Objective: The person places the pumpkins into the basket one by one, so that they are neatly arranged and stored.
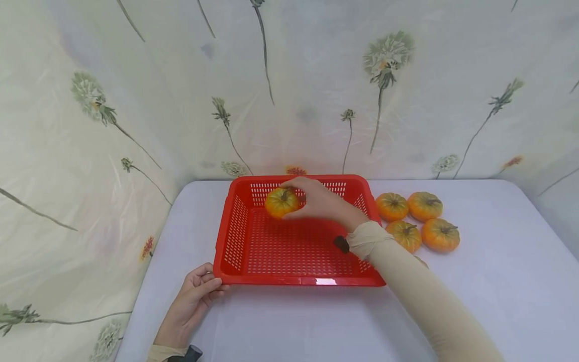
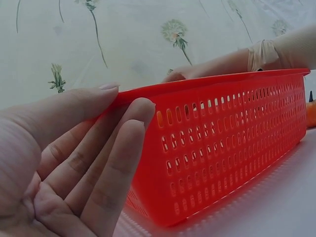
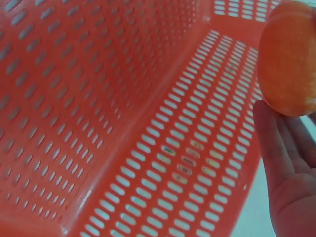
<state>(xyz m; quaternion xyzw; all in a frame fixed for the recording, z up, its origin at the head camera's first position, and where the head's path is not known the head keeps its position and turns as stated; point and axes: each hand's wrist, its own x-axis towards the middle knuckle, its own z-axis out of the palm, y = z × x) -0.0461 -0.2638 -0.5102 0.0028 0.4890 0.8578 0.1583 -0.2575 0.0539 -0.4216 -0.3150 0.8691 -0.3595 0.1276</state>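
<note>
Orange pumpkin (image 1: 278,204), ribbed (dark-stemmed).

Left fingers (image 2: 118,168) pinching, right arm (image 1: 420,291) outstretched, right fingers (image 3: 272,143) seemingly curved

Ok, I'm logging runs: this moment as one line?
left hand: pinches basket at corner; right hand: holds pumpkin over basket floor; other pumpkins: right of basket

From above, a hand could pass into the near-left part of the red basket (image 1: 298,280); the right grip (image 1: 316,201) and the held pumpkin (image 1: 279,203) fill the rear middle, and the right sleeve (image 1: 420,291) bars the right rim. The left grip (image 1: 199,291) blocks the near-left corner from outside. Grouped pumpkins (image 1: 441,236) (one partly behind the sleeve) crowd the right wall; the table (image 1: 289,322) gives room in front and at far right.
</note>
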